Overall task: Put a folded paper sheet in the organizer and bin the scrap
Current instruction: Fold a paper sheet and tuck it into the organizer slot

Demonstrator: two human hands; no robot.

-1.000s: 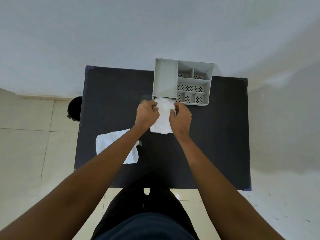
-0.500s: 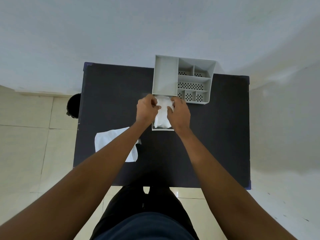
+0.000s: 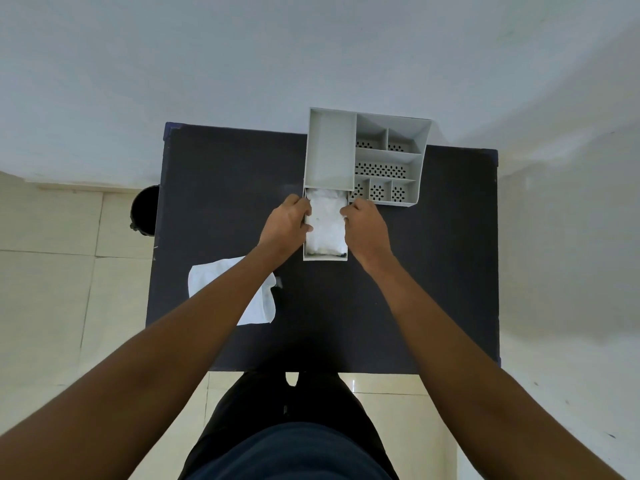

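Note:
The grey organizer [image 3: 330, 150] stands at the table's far edge with its drawer [image 3: 325, 257] pulled out toward me. A folded white paper sheet [image 3: 326, 223] lies inside the drawer and fills it. My left hand [image 3: 285, 225] rests against the drawer's left wall, fingers curled at the paper's edge. My right hand [image 3: 366, 227] does the same on the right wall. A white scrap of paper [image 3: 207, 280] lies flat on the table at the near left, partly hidden under my left forearm.
The black table [image 3: 433, 271] fills the middle of the view. A round black bin [image 3: 145, 209] stands on the tiled floor off the table's left edge. The organizer's perforated compartments [image 3: 381, 169] hold nothing that I can see.
The folded sheet has gone from my fingers, held over the drawer, down flat into it. My hands have parted from on top of the paper to the drawer's sides.

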